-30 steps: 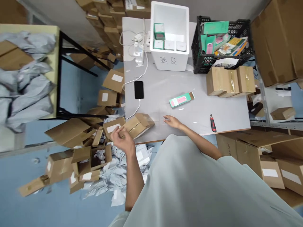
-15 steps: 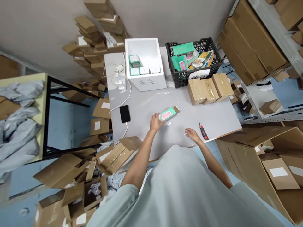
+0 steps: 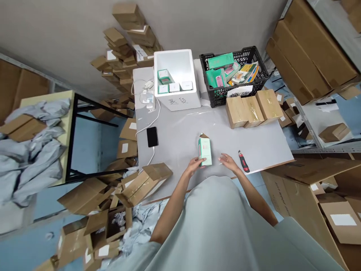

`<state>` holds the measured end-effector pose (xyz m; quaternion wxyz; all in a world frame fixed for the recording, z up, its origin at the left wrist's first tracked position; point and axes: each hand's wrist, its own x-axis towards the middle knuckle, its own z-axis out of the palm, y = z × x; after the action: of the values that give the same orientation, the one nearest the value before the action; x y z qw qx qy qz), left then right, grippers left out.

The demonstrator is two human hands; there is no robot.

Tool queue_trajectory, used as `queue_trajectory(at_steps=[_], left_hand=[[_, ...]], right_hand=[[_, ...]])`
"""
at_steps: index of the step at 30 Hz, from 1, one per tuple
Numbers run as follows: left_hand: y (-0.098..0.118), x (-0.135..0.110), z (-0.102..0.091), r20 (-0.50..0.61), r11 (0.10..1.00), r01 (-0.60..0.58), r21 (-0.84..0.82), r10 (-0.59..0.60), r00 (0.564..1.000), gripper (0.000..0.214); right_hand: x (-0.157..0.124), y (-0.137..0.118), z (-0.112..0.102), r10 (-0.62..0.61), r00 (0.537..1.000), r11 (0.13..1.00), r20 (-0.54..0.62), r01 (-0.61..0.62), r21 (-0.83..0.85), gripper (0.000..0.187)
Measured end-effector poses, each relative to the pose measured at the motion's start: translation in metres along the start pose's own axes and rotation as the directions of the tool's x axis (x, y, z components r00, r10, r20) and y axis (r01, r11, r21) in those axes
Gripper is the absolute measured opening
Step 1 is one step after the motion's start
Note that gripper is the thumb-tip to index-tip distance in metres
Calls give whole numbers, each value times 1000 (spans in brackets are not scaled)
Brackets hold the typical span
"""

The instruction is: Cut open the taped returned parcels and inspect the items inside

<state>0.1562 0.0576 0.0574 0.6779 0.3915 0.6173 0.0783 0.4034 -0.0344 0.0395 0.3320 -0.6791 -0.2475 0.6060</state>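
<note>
Here's the left hand (image 3: pixel 194 165), closed around the near end of the green-and-white box (image 3: pixel 205 151), thumb across its face! That box is over the middle of the near half of the grey surface (image 3: pixel 180 145), its far end showing a brown flap; whether it rests there or is lifted, I cannot tell.

Over to the right hand (image 3: pixel 229 163): just beside the box, clear of it, fingers loosely curled and slightly parted. Something tiny and pale shows by those fingertips, too small to say whether it's held.

Right of that hand lies the red-and-black cutter (image 3: pixel 244 162). Away to the left, a dark phone (image 3: pixel 152 137) with a white cable (image 3: pixel 151 155) plugged in, and a brown carton (image 3: pixel 145 184) tilted at the near left corner.

At the back, the white foam bin (image 3: pixel 184 104) holds small boxes, the black crate (image 3: pixel 218 98) beside it carries green boxes and booklets, and three brown cartons (image 3: pixel 254 111) line up in front of the crate!
</note>
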Motion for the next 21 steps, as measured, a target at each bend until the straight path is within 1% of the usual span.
queue_trajectory(at_steps=[2,3,4,5,7,8,11,13,15,17,19,21], left_hand=[[-13,-26,4,70,996,-19,-91,25,997,81],[-18,-39,5,97,991,-43,-125,55,994,86],[-21,-51,6,121,986,-76,-150,95,988,90],[-24,-62,7,140,980,-116,-163,139,980,91],[-25,-82,9,164,968,-193,-158,218,962,92],[-24,-90,10,169,966,-216,-145,239,956,92],[-21,-109,15,167,964,-239,-117,256,952,97],[-19,-119,18,152,962,-251,-108,265,952,101],[-18,-127,20,134,958,-269,-99,281,950,101],[-17,-134,20,128,954,-286,-88,296,947,99],[-17,-140,19,132,952,-297,-78,306,943,100],[-18,-145,17,146,953,-290,-81,299,943,105]], right_hand=[[7,-20,-1,-69,998,997,-12,69,18,89],[9,-32,-2,-124,992,992,-19,125,31,96],[11,-46,-2,-172,985,984,-15,173,38,100],[12,-60,-3,-224,975,974,2,224,47,100],[12,-90,-3,-382,922,923,71,376,81,92],[11,-103,-3,-432,895,901,114,422,98,85],[5,-136,-2,-524,813,851,252,513,113,71],[-2,-150,-4,-575,741,808,346,581,98,67],[-10,-160,-7,-603,666,762,438,643,70,61],[-22,-167,-11,-606,605,723,516,690,40,53],[-35,-174,-16,-605,561,691,566,722,23,45],[-48,-180,-21,-604,532,671,594,741,19,39]])
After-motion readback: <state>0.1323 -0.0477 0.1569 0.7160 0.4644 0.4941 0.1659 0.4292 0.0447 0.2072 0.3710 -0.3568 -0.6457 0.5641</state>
